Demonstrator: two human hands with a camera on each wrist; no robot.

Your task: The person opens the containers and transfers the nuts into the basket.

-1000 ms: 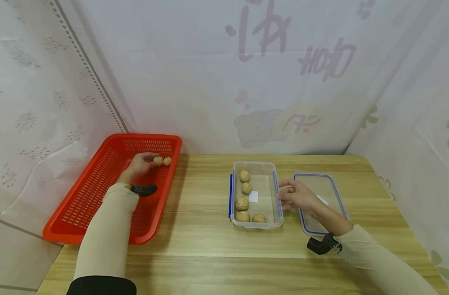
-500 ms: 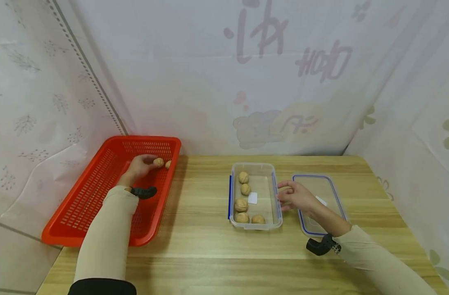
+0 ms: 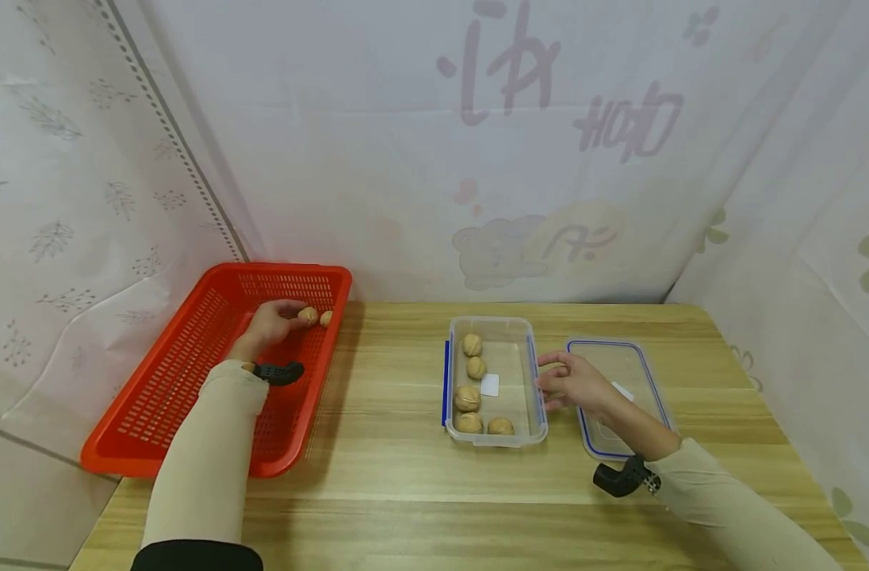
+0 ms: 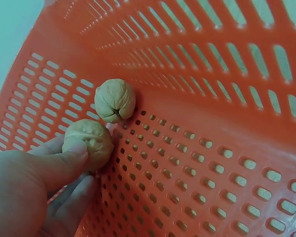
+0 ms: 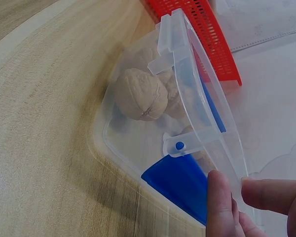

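In the head view my left hand (image 3: 269, 323) reaches into the red plastic basket (image 3: 302, 428) near its far right corner. The left wrist view has its thumb and fingers pinching a walnut (image 4: 91, 145). Just beyond lies a second walnut (image 4: 115, 100), against the basket wall. My right hand (image 3: 576, 381) holds the right rim of a clear plastic food container (image 3: 523, 373), with the rim between thumb and fingers in the right wrist view. Several walnuts (image 3: 468, 398) lie in that container, mostly along its left side.
A clear lid with a blue seal (image 3: 620, 357) lies on the wooden table (image 3: 399, 476) right of the container, partly behind my right wrist. Blue latch flaps (image 5: 180, 182) hang open on the container. A patterned white curtain (image 3: 377, 159) encloses the table's back and sides.
Both hands stay nearly where they were. The second walnut in the basket shows slightly less than a second ago, beside the one my left hand pinches.
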